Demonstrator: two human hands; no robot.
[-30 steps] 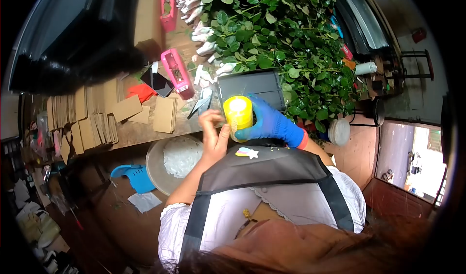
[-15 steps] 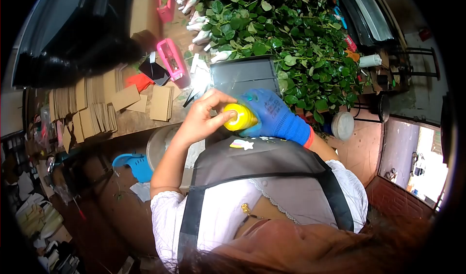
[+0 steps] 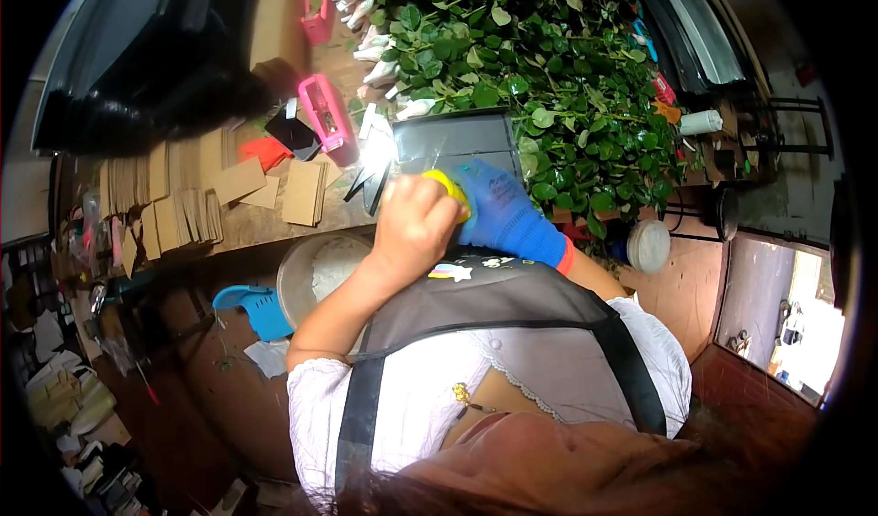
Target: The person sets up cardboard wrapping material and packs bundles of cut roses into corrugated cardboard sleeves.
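My left hand (image 3: 414,226) is bare and curled closed in front of my apron. Its back faces the camera, so what its fingers hold is hidden. Just beyond, and touching it, a bright yellow roll-like thing (image 3: 447,188) shows only in part. My right hand (image 3: 495,207), in a blue knitted glove with a red cuff, is wrapped round the yellow roll from the right. Both hands are close together above the near edge of the bench, by a dark flat tray (image 3: 457,141).
Leafy green stems (image 3: 521,49) with white-wrapped heads cover the bench's right side. Pink tape dispensers (image 3: 327,118), cardboard pieces (image 3: 306,194), a black pair of scissors (image 3: 372,189) and a red piece (image 3: 266,153) lie left. Below are a round bucket (image 3: 297,274) and a blue plastic basket (image 3: 261,313).
My left hand has turned over and closed, moving slightly right across the yellow roll and covering most of it. My gloved right hand has shifted slightly left and keeps its hold.
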